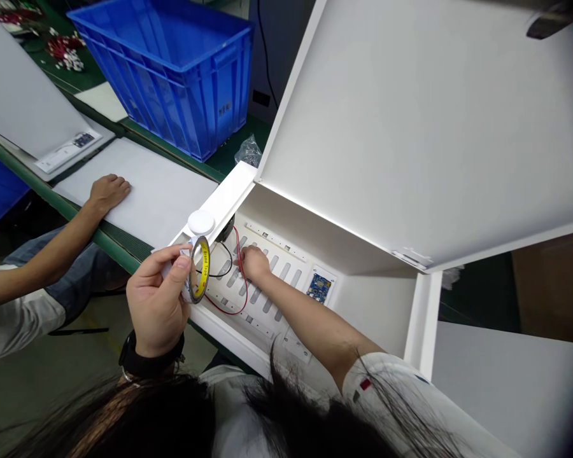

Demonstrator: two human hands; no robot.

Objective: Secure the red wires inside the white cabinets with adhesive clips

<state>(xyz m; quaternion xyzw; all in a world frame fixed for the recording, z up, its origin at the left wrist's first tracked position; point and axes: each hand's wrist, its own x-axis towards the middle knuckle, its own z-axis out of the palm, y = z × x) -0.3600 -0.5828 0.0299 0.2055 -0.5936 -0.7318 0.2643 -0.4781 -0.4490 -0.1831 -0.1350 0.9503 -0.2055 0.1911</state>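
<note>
The left hand [156, 306] pinches a roll of tape [199, 270] with a yellow core printed "Brand Tape", gripping it on edge between thumb and fingers, just above the near rim of the open white cabinet [410, 133]. The roll looks light and fairly stiff, probably tacky on its adhesive face, so the outer rim or core seems the best place to hold it. The left wrist, with a dark watch strap [150, 355], is bent and raised near that rim. Inside the cabinet, the right arm [310, 318] stretches across, its right hand [254, 264] curled down on a slotted white panel [262, 292] beside a red wire [241, 280]; whether it pinches the wire cannot be told. The red wire and a looped black wire [224, 267] look thin and floppy, easy to snag. A blue circuit board [319, 287] sits toward the far end of the panel and looks fragile. A round white puck [201, 222] sits on the cabinet's edge, just behind the tape. Left of the cabinet, a co-worker's hand [107, 194] lies flat, fingers together, on a white board [157, 191] on a green-edged desk [100, 238]. Beyond the cabinet are a blue plastic crate [172, 79] and a clear plastic bag [248, 151].
</note>
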